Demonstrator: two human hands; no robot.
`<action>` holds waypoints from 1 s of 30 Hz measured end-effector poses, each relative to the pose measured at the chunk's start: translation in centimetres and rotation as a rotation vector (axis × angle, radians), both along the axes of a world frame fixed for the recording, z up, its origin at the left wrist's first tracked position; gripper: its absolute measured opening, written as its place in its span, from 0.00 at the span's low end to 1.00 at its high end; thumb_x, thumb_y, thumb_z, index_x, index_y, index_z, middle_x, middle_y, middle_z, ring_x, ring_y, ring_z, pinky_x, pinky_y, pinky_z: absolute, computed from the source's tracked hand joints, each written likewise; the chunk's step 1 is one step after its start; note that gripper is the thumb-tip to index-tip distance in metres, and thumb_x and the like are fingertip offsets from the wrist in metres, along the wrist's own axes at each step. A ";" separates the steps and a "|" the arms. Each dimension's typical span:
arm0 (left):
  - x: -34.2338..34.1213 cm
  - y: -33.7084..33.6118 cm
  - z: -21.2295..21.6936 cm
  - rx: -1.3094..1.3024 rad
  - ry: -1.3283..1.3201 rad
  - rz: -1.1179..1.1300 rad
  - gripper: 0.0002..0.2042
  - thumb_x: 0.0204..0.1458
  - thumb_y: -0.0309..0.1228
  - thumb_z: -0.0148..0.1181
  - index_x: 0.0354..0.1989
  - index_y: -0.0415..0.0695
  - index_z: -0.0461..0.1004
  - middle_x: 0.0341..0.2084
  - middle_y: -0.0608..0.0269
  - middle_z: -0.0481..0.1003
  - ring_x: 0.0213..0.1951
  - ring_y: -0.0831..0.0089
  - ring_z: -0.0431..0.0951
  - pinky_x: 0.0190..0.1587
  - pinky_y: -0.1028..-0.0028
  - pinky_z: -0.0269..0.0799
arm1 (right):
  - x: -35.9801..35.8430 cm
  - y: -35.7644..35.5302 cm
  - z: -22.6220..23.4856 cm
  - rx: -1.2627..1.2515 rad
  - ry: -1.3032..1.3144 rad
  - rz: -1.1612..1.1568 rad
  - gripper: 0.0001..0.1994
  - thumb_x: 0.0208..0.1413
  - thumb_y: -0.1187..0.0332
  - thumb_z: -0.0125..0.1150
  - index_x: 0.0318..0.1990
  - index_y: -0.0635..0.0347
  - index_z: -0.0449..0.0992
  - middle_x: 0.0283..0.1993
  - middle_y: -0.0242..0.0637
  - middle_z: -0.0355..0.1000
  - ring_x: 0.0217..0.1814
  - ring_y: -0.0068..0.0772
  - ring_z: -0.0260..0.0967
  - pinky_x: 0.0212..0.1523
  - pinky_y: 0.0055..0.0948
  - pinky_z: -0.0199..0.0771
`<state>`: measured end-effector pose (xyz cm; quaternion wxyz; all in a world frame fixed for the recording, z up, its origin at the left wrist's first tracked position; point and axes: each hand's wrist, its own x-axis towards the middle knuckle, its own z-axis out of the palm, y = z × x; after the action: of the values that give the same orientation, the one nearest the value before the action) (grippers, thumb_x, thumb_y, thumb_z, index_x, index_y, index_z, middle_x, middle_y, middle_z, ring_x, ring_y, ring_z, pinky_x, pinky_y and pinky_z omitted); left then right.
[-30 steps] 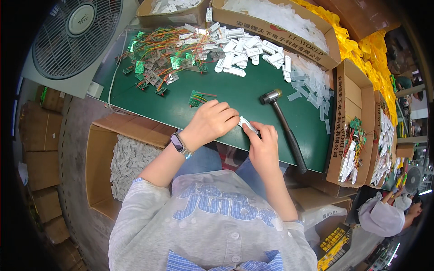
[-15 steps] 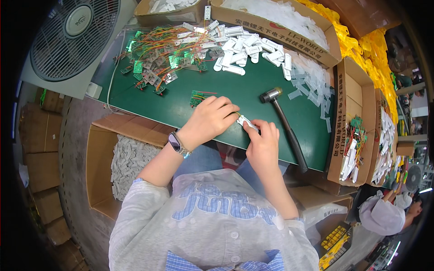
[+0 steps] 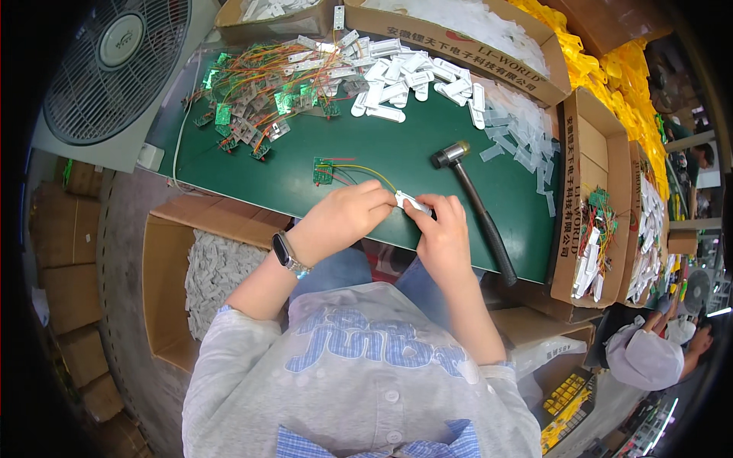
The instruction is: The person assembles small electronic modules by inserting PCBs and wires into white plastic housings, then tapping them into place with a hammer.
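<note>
Between my two hands, over the near edge of the green table, is a small white plastic housing (image 3: 413,203). My right hand (image 3: 444,233) grips it with thumb and fingers at its right end. My left hand (image 3: 353,212) has its fingers pinched together at the other end; whether they hold the housing or a wire there cannot be made out. A yellow wire (image 3: 366,167) runs from that end to a green circuit board (image 3: 324,171) lying just beyond my left hand. To the right of my hands lies a hammer (image 3: 478,206) with a dark handle.
Wired circuit boards (image 3: 256,99) are heaped at the far left, beside a pile of white housings (image 3: 397,80). Clear plastic pieces (image 3: 519,133) lie at the right. Cardboard boxes (image 3: 569,214) line the right edge. A fan (image 3: 114,69) stands left; a box of grey parts (image 3: 164,282) sits below.
My left hand has drawn slightly down and left, uncovering the yellow wire and more of the circuit board. The whole view has shifted a little. My right hand keeps its grip on the housing.
</note>
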<state>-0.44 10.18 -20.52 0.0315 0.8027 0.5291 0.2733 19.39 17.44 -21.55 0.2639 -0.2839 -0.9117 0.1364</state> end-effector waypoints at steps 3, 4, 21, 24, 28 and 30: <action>-0.5 0.3 0.2 -0.047 -0.119 -0.022 0.07 0.46 0.25 0.61 0.34 0.39 0.77 0.37 0.63 0.76 0.40 0.65 0.78 0.40 0.67 0.77 | 0.4 1.0 0.4 -0.030 0.004 0.091 0.21 0.41 0.83 0.58 0.46 0.58 0.81 0.47 0.37 0.72 0.47 0.41 0.67 0.49 0.39 0.68; -0.5 0.5 0.1 -0.062 -0.132 -0.012 0.07 0.47 0.25 0.62 0.35 0.40 0.76 0.38 0.62 0.76 0.41 0.64 0.77 0.41 0.67 0.77 | 0.5 1.2 0.5 -0.053 -0.007 0.113 0.22 0.40 0.84 0.58 0.46 0.57 0.81 0.47 0.36 0.72 0.47 0.41 0.67 0.49 0.39 0.69; -0.6 2.3 -0.1 -0.039 -0.151 -0.050 0.15 0.44 0.30 0.67 0.41 0.40 0.76 0.39 0.60 0.77 0.43 0.60 0.77 0.44 0.64 0.75 | 0.9 1.9 0.1 -0.110 0.023 0.163 0.22 0.42 0.84 0.58 0.46 0.55 0.81 0.46 0.34 0.72 0.46 0.40 0.67 0.48 0.38 0.69; -0.1 1.9 0.3 -0.090 -0.198 0.068 0.14 0.44 0.28 0.67 0.40 0.40 0.76 0.36 0.60 0.76 0.42 0.62 0.77 0.42 0.66 0.76 | 0.9 1.8 0.0 -0.110 0.035 0.162 0.22 0.41 0.84 0.58 0.46 0.55 0.81 0.46 0.34 0.72 0.46 0.40 0.67 0.48 0.38 0.69; -0.4 2.0 0.1 -0.072 -0.193 0.040 0.15 0.45 0.30 0.67 0.42 0.40 0.76 0.39 0.58 0.77 0.46 0.58 0.77 0.47 0.64 0.75 | 0.9 1.8 0.2 -0.110 0.028 0.166 0.22 0.41 0.84 0.58 0.46 0.55 0.81 0.47 0.34 0.72 0.46 0.40 0.67 0.48 0.38 0.69; -0.4 2.1 -0.1 -0.105 -0.214 0.021 0.15 0.46 0.31 0.67 0.43 0.41 0.76 0.42 0.58 0.78 0.47 0.57 0.77 0.49 0.63 0.74 | 0.9 1.8 0.1 -0.109 0.029 0.170 0.22 0.41 0.84 0.58 0.46 0.55 0.81 0.47 0.34 0.72 0.46 0.40 0.67 0.48 0.38 0.69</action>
<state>-0.88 12.26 -20.58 0.1268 0.7606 0.5448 0.3296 20.31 19.22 -21.44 0.2487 -0.2175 -0.9198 0.2117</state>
